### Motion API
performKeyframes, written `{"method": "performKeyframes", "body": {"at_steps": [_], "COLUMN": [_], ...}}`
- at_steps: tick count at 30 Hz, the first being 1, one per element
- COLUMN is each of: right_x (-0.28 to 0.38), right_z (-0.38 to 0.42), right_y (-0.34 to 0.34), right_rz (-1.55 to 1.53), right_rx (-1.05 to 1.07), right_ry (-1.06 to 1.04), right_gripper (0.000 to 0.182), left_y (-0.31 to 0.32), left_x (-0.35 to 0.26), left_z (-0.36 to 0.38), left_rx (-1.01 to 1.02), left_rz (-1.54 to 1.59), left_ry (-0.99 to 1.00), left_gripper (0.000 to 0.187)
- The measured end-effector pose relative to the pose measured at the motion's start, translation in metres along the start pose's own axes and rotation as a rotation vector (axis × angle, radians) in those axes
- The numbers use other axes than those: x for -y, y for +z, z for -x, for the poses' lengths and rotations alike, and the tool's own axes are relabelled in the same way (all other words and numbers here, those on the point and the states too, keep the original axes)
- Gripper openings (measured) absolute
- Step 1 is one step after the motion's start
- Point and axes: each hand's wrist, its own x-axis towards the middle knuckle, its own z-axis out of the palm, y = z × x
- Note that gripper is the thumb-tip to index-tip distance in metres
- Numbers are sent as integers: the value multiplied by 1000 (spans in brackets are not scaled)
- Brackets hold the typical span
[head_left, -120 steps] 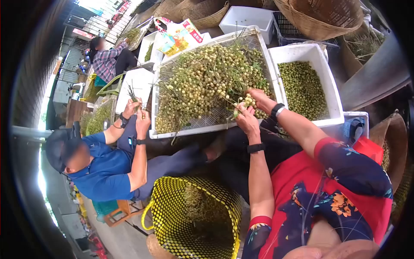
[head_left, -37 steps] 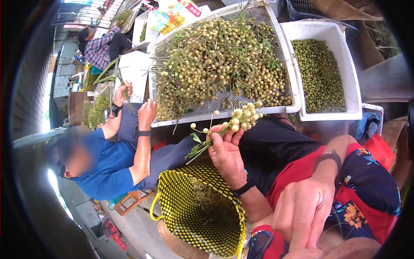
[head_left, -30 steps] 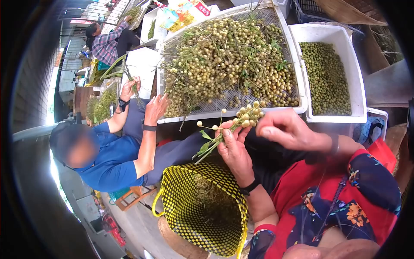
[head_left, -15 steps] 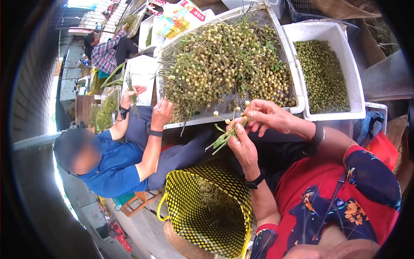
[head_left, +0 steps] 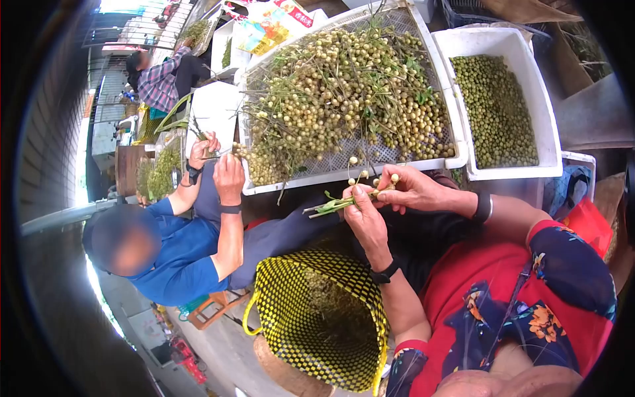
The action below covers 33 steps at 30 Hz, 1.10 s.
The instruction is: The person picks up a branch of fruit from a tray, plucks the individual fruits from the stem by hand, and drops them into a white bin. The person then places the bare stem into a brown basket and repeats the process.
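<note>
Between both hands: bunch of thin green stems with round pale-yellow fruits. Left hand closed around stems, ends poking out to its left. Right hand just beside, fingers curled in at fruit end; can't tell if gripping. Beyond hands: white plastic mesh-floored tray, heaped with stemmed pale fruits. Farther right of right hand: white foam box holding loose small green fruits. Below left hand: open yellow-and-black woven basket. Well left of left hand: co-worker in blue shirt.
</note>
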Motion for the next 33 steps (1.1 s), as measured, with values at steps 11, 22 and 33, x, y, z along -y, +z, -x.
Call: {"method": "performKeyframes", "body": {"at_steps": [11, 22, 33], "right_x": [47, 37, 3], "right_z": [22, 18, 3], "right_y": [-30, -8, -13], "right_rz": [-226, 550, 420], "right_rx": [121, -228, -120], "right_ry": [345, -166, -272], "right_gripper": [13, 20, 22], "left_y": [5, 13, 19], "left_x": [0, -17, -14], "left_z": [-15, -20, -15], "left_rx": [-6, -28, 9], "left_rz": [108, -28, -334], "left_ry": [-97, -32, 71], "left_gripper": [32, 32, 36]}}
